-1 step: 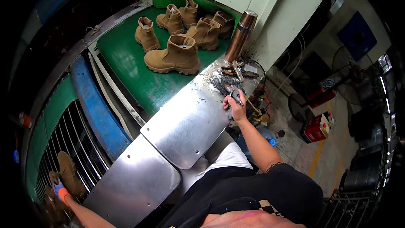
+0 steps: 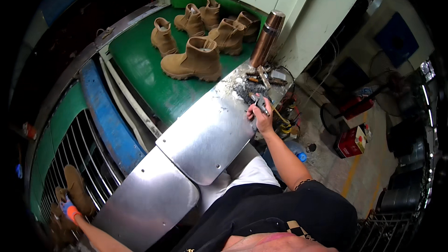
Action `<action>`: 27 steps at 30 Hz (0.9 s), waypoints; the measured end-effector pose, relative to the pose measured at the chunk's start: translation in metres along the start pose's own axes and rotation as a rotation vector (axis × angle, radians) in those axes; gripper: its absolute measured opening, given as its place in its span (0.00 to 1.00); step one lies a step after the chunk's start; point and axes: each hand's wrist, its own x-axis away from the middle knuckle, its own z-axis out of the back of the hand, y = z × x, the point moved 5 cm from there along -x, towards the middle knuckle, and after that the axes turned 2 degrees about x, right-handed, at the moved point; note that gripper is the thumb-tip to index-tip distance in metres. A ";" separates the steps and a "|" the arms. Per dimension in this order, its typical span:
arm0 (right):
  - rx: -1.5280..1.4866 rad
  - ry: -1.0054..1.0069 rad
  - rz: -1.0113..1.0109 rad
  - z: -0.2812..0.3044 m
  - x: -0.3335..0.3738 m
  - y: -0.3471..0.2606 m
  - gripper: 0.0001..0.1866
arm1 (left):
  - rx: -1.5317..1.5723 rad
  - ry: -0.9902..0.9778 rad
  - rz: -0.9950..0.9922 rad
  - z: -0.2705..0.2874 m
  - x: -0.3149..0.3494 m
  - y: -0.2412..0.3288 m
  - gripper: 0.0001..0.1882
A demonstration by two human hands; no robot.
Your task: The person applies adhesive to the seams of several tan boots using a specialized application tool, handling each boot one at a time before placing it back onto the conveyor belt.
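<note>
My left hand [image 2: 68,206], in a purple-blue glove with an orange cuff, reaches down to the lower left. Its fingers close on the upper of a tan boot [image 2: 59,193]; the exact grip is partly hidden. Right beside it stands another tan boot [image 2: 78,189] on the wire rack [image 2: 70,142]. My bare right hand [image 2: 260,115] is wrapped round a grey metal hand tool [image 2: 262,104], whose exact kind I cannot make out. That hand is at the right edge of the metal worktop [image 2: 205,142], near a dark patch of scraps.
Several tan boots, one nearest me [image 2: 193,63], stand on a green belt [image 2: 135,65]. A copper-coloured flask [image 2: 267,39] rises by the belt's right corner, with loose tools [image 2: 264,78] in front. To the right are a red can [image 2: 351,142] and a standing fan [image 2: 385,84].
</note>
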 end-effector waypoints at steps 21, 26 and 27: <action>-0.064 -0.113 -0.014 0.005 0.014 0.010 0.22 | 0.333 -0.161 -0.928 0.263 0.453 0.254 0.38; -0.054 -0.189 0.019 0.007 0.012 0.009 0.27 | 0.006 -0.033 -1.086 0.197 0.438 0.350 0.48; -0.058 -0.191 0.036 0.003 0.015 0.006 0.27 | 0.071 -0.058 -1.141 0.198 0.426 0.358 0.44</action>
